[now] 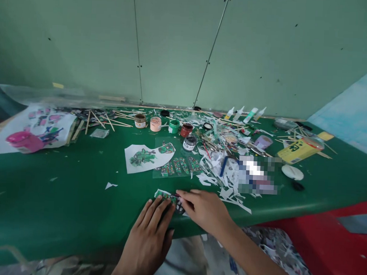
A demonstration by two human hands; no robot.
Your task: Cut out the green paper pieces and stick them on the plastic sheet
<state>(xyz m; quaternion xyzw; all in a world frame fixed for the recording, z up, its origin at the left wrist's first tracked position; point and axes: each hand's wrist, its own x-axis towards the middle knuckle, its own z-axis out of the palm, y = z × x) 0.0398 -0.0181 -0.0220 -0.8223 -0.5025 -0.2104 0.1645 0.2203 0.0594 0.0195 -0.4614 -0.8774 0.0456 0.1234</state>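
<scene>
At the table's front edge lies a small painted paper piece [164, 193] with a green, white and black pattern and a white border. My left hand [151, 225] rests flat on it with fingers stretched out, covering part of it. My right hand [203, 209] is closed in a pinch around a slim dark-purple tool [175, 195], whose tip touches or hovers by the piece; its kind is not clear. Just beyond lies a clear sheet [176, 167] bearing several similar patterned pieces. Overlapping it is a white cut paper [143, 158] with a green painted figure.
Paint jars [174, 126] line the back. White paper scraps [227, 172] pile up at the right, near glue bottles [249, 115] and a yellow canister [301, 150]. Wooden sticks [111, 120] and a pink jar [23, 141] are at the left. A wall [175, 48] bounds the table.
</scene>
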